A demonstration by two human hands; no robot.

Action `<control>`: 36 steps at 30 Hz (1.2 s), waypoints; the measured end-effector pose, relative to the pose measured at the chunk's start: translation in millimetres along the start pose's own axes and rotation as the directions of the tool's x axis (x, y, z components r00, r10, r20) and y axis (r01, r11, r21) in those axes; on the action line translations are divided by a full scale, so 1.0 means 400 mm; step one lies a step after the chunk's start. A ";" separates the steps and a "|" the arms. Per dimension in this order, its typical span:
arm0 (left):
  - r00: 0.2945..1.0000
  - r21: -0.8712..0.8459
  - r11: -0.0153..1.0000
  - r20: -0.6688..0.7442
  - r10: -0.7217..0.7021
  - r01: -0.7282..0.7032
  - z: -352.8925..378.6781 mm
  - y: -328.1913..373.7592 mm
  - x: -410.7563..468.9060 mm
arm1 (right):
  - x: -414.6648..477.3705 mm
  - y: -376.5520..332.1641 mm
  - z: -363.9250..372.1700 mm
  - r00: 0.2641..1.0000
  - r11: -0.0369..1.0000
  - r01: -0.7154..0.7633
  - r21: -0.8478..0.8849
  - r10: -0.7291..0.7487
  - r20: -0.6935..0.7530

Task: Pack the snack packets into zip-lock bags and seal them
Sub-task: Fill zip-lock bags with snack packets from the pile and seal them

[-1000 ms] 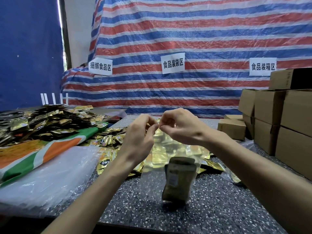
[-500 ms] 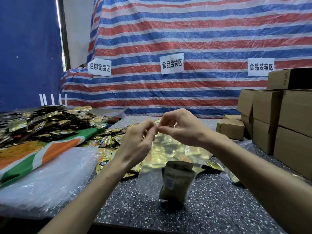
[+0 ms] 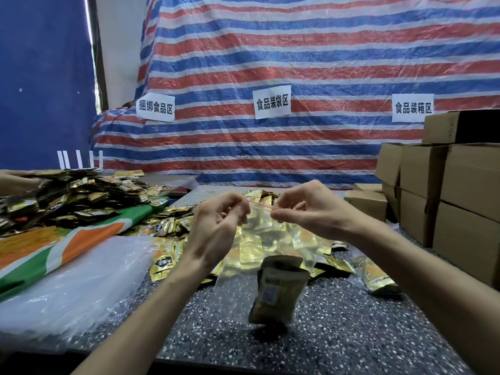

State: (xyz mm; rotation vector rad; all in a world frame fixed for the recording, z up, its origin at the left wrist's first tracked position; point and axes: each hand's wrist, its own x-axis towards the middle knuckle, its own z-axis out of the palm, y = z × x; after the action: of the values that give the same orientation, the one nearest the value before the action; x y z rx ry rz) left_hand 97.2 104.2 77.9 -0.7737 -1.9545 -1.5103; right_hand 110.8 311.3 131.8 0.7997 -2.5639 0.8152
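Now both hands pinch zip-lock bag (image 3: 243, 266) top strip: left hand (image 3: 216, 226), right hand (image 3: 305, 209); snack packet (image 3: 276, 290) inside.

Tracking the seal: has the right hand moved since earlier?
Yes: the right hand slid rightward against the middle sign, away from the left hand, baring the red zip.

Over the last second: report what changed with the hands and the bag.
The left grip and right grip slid apart along the bag top, baring the red zip strip between them. Both still pinch that edge; the bag still hangs over the table with the packet inside.
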 end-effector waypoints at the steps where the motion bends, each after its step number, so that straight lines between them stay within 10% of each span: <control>1: 1.000 0.001 1.000 0.001 0.002 -0.002 0.001 -0.001 0.000 | -0.006 0.004 -0.003 1.000 1.000 -0.008 -0.002 0.008 0.006; 32: 0.999 0.002 1.000 -0.045 -0.017 0.017 -0.010 -0.050 0.007 | -0.144 0.172 -0.065 0.984 0.986 -0.167 0.004 0.167 -0.055; 36: 0.998 -0.018 0.999 -0.045 -0.051 0.050 0.010 -0.051 0.006 | -0.174 0.188 -0.023 0.962 0.964 -0.174 0.203 0.211 -0.175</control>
State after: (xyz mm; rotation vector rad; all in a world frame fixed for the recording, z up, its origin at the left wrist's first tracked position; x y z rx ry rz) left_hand 80.5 104.3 65.1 -0.6953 -1.9433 -1.5628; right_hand 121.6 396.6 75.3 0.4940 -2.4406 1.1471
